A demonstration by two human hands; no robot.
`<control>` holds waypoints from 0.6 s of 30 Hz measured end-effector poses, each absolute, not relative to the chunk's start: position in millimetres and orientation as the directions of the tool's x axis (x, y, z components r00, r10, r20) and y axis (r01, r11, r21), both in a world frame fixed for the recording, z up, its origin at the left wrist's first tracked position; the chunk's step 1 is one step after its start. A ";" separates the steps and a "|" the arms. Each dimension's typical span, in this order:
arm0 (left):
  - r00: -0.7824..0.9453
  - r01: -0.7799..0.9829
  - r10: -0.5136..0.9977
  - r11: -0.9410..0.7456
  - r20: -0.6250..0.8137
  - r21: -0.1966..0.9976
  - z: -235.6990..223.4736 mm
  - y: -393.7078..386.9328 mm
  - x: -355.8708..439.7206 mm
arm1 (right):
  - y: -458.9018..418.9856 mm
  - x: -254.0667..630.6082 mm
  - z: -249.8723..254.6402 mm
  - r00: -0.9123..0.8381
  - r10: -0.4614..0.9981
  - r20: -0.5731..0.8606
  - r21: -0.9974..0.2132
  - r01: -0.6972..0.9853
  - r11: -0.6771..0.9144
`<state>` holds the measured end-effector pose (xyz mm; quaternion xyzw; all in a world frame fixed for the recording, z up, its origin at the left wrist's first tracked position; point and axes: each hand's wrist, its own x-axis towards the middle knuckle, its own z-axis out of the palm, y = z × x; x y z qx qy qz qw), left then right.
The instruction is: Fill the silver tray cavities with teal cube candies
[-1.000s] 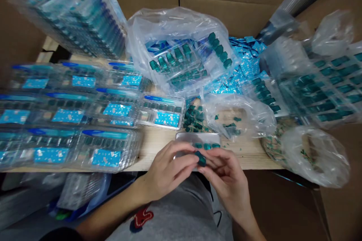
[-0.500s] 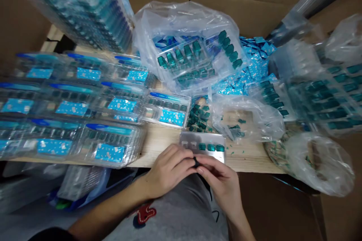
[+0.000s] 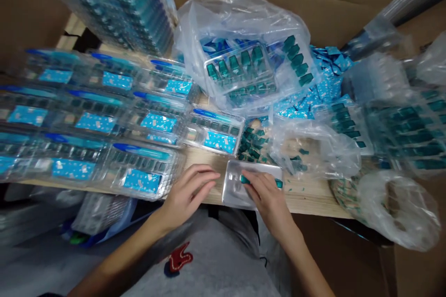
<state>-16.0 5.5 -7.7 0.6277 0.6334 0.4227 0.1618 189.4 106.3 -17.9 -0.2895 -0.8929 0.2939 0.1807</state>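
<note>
My right hand (image 3: 266, 192) reaches over a small clear plastic tray (image 3: 232, 195) at the table's front edge. Its fingertips are closed at a dark teal plastic piece (image 3: 245, 179) in the tray's row of slots. Another teal piece (image 3: 278, 183) shows at the right end of the row, while the slots between are hidden by my fingers. Left of the tray, my left hand (image 3: 191, 190) hovers with its fingers stretched out and nothing in it. Behind the tray lies a pile of loose teal pieces (image 3: 253, 144).
Stacked clear packs (image 3: 142, 181) with blue patterned sachets cover the left side. A large plastic bag (image 3: 244, 14) of filled trays stands behind, beside loose blue sachets (image 3: 325, 74). Crumpled bags (image 3: 334, 144) and more teal pieces lie right. A tall stack of packs (image 3: 139, 9) leans back left.
My hands have parted. The right has brought the small teal piece from between my fingers down to the tray; the left has moved away leftward and opened. The view has shifted slightly.
</note>
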 end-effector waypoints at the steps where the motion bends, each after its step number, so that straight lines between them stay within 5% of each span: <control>1: -0.155 0.654 0.935 -0.145 0.319 0.742 -7.9 6.3 -14.9 | 105.7 186.7 -18.1 -0.779 0.612 0.138 -0.602 0.425 0.676; 6: -0.106 0.663 0.948 -0.158 0.301 0.732 -8.4 7.9 -11.0 | 111.1 186.0 -13.7 -0.783 0.611 0.115 -0.525 0.474 0.707; 11: -0.105 0.706 0.932 -0.176 0.347 0.686 -7.1 9.0 -16.0 | 157.7 207.2 2.9 -0.619 0.777 0.117 -0.457 0.661 0.595; 18: -0.122 0.696 0.922 -0.184 0.367 0.694 -3.8 10.0 -15.2 | 226.3 214.5 8.0 -0.520 0.853 -0.053 -0.407 0.791 0.457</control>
